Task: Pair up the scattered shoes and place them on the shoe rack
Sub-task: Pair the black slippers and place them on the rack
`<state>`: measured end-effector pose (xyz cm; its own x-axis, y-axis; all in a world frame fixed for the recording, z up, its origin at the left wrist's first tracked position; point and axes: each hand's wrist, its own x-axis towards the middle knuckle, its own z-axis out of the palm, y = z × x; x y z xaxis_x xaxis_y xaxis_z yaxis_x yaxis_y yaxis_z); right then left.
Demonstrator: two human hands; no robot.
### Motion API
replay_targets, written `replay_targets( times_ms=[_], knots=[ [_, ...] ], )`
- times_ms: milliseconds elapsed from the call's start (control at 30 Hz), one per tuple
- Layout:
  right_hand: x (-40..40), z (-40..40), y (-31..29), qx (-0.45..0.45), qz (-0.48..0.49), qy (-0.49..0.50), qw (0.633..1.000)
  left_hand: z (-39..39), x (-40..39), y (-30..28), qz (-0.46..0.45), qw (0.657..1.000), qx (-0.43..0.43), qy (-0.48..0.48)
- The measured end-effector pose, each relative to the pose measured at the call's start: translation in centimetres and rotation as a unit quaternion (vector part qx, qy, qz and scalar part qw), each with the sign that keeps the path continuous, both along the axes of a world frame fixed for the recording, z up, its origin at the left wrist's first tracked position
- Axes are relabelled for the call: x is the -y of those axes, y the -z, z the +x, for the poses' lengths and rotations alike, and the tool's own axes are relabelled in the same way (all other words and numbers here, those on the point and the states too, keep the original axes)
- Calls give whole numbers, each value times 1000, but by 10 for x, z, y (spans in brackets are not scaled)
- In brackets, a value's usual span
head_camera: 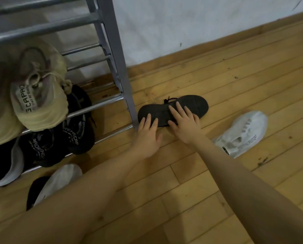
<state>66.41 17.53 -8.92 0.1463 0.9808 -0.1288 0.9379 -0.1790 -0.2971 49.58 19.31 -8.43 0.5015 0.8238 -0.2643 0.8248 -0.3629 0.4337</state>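
Item: black shoe (173,110), lying sole-up on the wooden floor (200,182), just right of the shoe rack (119,67) leg, at mid-distance.

Hands: left hand (148,132) and right hand (184,124) both lie flat on the sole, fingers straight, nothing grasped.

Handling (judged): light; rubber sole flexible and grippy, upper soft. Best taken by pinching the sole edge at mid-length or the heel, then turned upright. A loose lace shows at the far side and could snag.

Legible text: cream sneaker (39,95) on the rack, tongue reads "SCAPAD"; black sneakers (59,138) below, partial "RENECAP". White shoe (242,132), right, print unreadable.
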Motion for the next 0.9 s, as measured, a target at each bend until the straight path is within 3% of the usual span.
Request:
replay_targets(
  times_ms=[167,333,500,667,900],
  knots=[
    [-19,5,4,75,-11,-34,997,-8,-1,10,67,997,-33,17],
    [-11,6,3,99,-27,-59,993,-11,14,10,101,995,8,19],
    [31,2,11,14,-20,-46,999,-15,19,9,96,995,38,-8],
    [68,3,19,-65,-53,-81,993,-29,48,14,-10,999,39,18],
    [101,-14,14,-99,-77,-98,987,-47,91,10,35,996,37,76]
  ],
)
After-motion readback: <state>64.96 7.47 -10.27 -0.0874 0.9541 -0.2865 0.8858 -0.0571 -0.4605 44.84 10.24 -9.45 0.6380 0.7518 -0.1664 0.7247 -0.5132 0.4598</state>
